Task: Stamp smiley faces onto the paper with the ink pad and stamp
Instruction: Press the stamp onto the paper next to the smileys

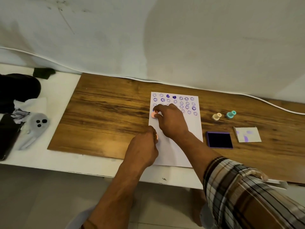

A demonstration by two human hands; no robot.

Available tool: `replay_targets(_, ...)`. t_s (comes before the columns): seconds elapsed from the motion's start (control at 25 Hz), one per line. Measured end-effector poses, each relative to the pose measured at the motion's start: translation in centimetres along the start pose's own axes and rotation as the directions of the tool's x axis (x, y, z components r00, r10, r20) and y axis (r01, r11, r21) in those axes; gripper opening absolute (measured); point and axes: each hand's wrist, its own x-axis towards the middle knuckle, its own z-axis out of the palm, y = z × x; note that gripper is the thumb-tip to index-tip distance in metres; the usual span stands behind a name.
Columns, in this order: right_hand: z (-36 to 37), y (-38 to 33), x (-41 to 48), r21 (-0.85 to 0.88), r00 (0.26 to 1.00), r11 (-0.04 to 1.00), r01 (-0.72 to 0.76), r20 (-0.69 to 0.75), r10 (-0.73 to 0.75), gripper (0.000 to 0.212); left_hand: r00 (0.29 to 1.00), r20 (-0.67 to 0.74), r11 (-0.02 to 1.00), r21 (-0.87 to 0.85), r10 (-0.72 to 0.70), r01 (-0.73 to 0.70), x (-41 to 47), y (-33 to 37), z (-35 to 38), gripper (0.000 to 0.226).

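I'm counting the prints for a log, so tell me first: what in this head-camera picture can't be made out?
- Prints on the paper, third and fourth rows: partly covered by the right hand.
- Pink stamp: its face is hidden against the sheet.
- Pink item in the left hand: only a sliver shows past the fingers.
- Faint prints: too small to judge.
- Dark objects at the left edge: cut off, unidentifiable.

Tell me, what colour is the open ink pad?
Dark purple, the ink pad in a lighter purple case; head view shows it.
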Motion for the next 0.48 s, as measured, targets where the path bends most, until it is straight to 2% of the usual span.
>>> replay_targets(0.2,0.2,-0.3,0.3,-0.13,0.995,0.987,0.095,0.019,-0.094,0.023,1.0,0.018,1.0,-0.004,-0.02,0.02,0.2,0.1,0.3,0.048)
replay_targets(0.48,-0.2,-0.7,1.3,-0.191,0.984,0.967,0.167,0.092,-0.152,0.018,0.996,0.033,0.997,-0.007,-0.078,0.078,0.4,0.6,0.2,0.052)
